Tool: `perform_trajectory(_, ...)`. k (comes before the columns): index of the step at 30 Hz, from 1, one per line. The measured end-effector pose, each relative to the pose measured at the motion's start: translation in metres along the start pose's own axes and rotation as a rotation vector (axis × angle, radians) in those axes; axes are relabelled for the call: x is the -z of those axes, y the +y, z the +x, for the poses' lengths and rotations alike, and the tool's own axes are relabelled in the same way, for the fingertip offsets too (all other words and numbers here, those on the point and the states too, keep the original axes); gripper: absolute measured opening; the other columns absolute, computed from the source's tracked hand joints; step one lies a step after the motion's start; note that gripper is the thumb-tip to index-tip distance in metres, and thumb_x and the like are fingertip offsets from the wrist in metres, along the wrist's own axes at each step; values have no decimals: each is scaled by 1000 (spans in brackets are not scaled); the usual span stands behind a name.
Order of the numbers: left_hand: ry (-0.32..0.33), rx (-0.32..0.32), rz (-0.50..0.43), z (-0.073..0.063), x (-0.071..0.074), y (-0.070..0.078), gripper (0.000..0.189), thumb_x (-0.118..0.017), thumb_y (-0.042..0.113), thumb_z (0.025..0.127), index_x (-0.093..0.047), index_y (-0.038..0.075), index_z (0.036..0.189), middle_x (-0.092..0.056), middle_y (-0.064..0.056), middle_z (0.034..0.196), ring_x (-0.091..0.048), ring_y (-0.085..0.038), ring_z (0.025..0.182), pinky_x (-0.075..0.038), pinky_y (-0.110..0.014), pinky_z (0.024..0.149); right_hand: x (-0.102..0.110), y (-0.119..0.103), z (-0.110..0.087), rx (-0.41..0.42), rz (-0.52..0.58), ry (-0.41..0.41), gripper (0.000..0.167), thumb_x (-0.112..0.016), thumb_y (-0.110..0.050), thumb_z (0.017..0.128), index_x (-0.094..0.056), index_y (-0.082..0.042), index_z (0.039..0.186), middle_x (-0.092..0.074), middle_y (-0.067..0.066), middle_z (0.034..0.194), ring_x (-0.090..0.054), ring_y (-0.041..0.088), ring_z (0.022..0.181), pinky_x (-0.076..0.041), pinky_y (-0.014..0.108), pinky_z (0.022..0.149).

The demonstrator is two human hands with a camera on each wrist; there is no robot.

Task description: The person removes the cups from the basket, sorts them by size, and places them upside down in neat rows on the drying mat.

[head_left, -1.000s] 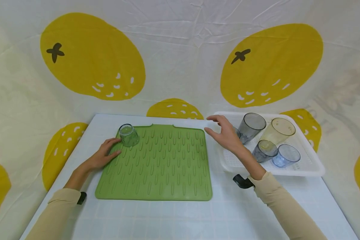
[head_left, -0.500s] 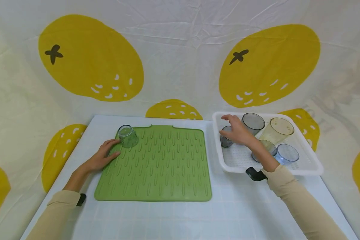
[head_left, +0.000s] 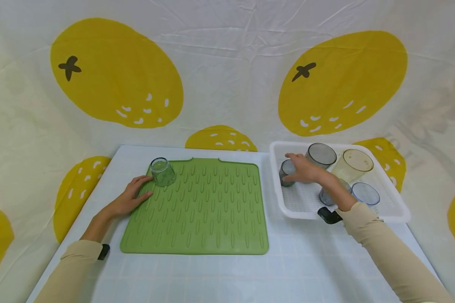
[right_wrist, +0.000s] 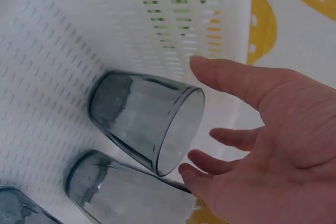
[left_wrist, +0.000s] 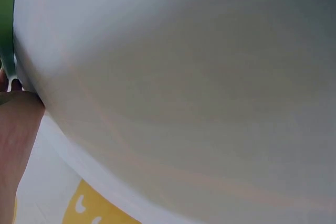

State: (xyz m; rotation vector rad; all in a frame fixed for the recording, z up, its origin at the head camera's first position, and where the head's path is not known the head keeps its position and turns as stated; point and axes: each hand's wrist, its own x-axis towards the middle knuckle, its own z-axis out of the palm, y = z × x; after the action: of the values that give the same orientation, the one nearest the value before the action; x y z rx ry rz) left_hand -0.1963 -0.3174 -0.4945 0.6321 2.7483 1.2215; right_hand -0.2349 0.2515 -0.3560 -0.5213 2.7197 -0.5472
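Observation:
My left hand [head_left: 130,198] rests at the left edge of the green ridged mat [head_left: 197,210], its fingers straight. Just beyond its fingertips an upside-down clear glass [head_left: 163,173] stands on the mat's far left corner. Only part of that hand [left_wrist: 18,124] enters the left wrist view. My right hand [head_left: 305,168] is inside the white perforated basket [head_left: 301,212], reaching over a small grey glass [head_left: 287,172]. In the right wrist view, thumb and fingers are spread about the mouth of this upright grey glass [right_wrist: 147,119], with a gap between them and its wall.
Behind the right hand stands a tall grey glass [head_left: 321,155], with a yellowish glass [head_left: 352,166] beside it. A blue-tinted glass [head_left: 365,193] and another grey glass [head_left: 326,198], partly covered by the forearm, are nearer the basket's front. A fruit-print cloth [head_left: 227,75] rises behind the table.
My right hand has moved right from beside the mat into the basket and lowered around the small grey glass. The left hand has stayed at the mat's edge.

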Motion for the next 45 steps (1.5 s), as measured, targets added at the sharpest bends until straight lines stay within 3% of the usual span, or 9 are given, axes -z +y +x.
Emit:
perform_trajectory(5,-10,13,-4,0,0,0,53,-59,9,105,-37,-9,149,-24,-36,154,-17,-58,142,-18,-78,108,1,3,-4,54,-39,-52,80,-77,-1,86,-29,22,146,-33,45,144,-34,57,135,-33,65,111)
perform_trajectory(9,-15,20,1,0,1,-1,53,-59,10,105,-37,-9,150,-23,-36,154,-16,-58,143,-18,-78,108,1,4,-7,45,-35,-91,80,-77,4,85,-30,21,148,-30,43,144,-34,56,134,-36,64,109)
perform_trajectory(20,-17,26,11,-1,1,0,53,-58,10,106,-37,-10,150,-23,-37,154,-16,-59,143,-17,-78,109,0,14,-12,52,3,-192,81,-82,-17,89,-35,10,149,-34,37,139,-47,49,124,-43,61,102)
perform_trajectory(25,-22,29,10,-1,1,0,53,-58,11,106,-36,-9,150,-23,-36,155,-16,-58,143,-18,-78,108,-3,16,-14,55,-21,-286,93,-86,-15,84,-27,10,151,-38,37,146,-42,50,132,-42,59,106)
perform_trajectory(29,-21,26,10,0,1,1,54,-58,12,106,-37,-8,150,-24,-36,154,-17,-58,143,-18,-78,108,-4,18,-15,49,-3,-330,90,-85,-9,83,-25,10,146,-42,37,141,-46,50,127,-44,57,104)
perform_trajectory(35,-22,30,16,-1,1,0,54,-59,12,106,-37,-8,150,-24,-36,154,-17,-58,143,-19,-78,108,-6,21,-16,65,74,-297,78,-87,-10,82,-34,10,137,-47,32,137,-53,46,121,-46,55,102)
perform_trajectory(45,-17,15,10,0,2,-2,53,-59,11,105,-38,-10,149,-24,-37,153,-18,-59,142,-18,-78,108,-10,27,-19,95,205,-183,78,-88,-21,83,-41,12,136,-51,30,135,-54,46,123,-45,57,106)
